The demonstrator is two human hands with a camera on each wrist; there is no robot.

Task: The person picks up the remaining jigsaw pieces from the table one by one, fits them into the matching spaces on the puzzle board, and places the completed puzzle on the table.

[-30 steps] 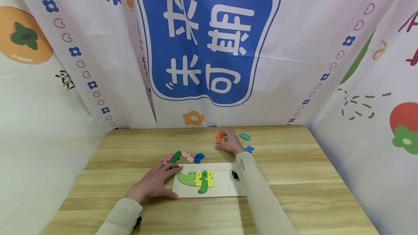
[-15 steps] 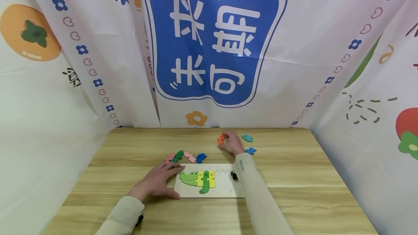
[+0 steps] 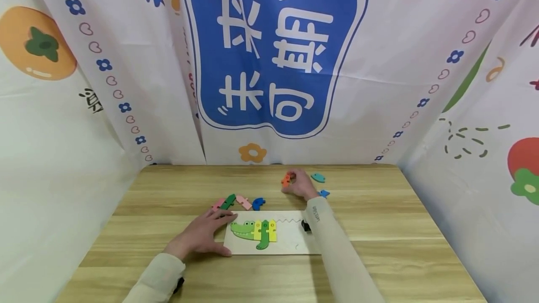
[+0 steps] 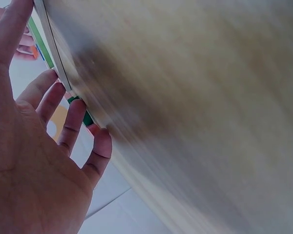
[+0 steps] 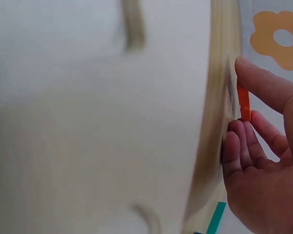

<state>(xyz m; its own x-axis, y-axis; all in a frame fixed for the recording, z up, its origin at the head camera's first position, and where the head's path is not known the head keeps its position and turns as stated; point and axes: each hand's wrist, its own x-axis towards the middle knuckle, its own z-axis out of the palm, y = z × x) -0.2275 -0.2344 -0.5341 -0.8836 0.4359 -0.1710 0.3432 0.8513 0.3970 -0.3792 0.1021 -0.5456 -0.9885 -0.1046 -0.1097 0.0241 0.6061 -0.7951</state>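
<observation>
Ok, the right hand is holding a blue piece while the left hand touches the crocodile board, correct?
Wrong color: the right hand holds an orange piece, seen in the right wrist view, while the left hand touches the crocodile board.

Table [image 3: 391,228]: light wood-grain top, far corners rounded. White board [image 3: 290,242] lies flat, long side running across. Just beyond its far side, close together, left to right: pink piece [image 3: 217,204], dark green piece [image 3: 228,201], pale pink piece [image 3: 244,202], curved blue piece [image 3: 258,204]. Farther right: teal piece [image 3: 318,178]; nearer, small blue piece [image 3: 324,193], partly hidden, full outline uncertain from here.
</observation>
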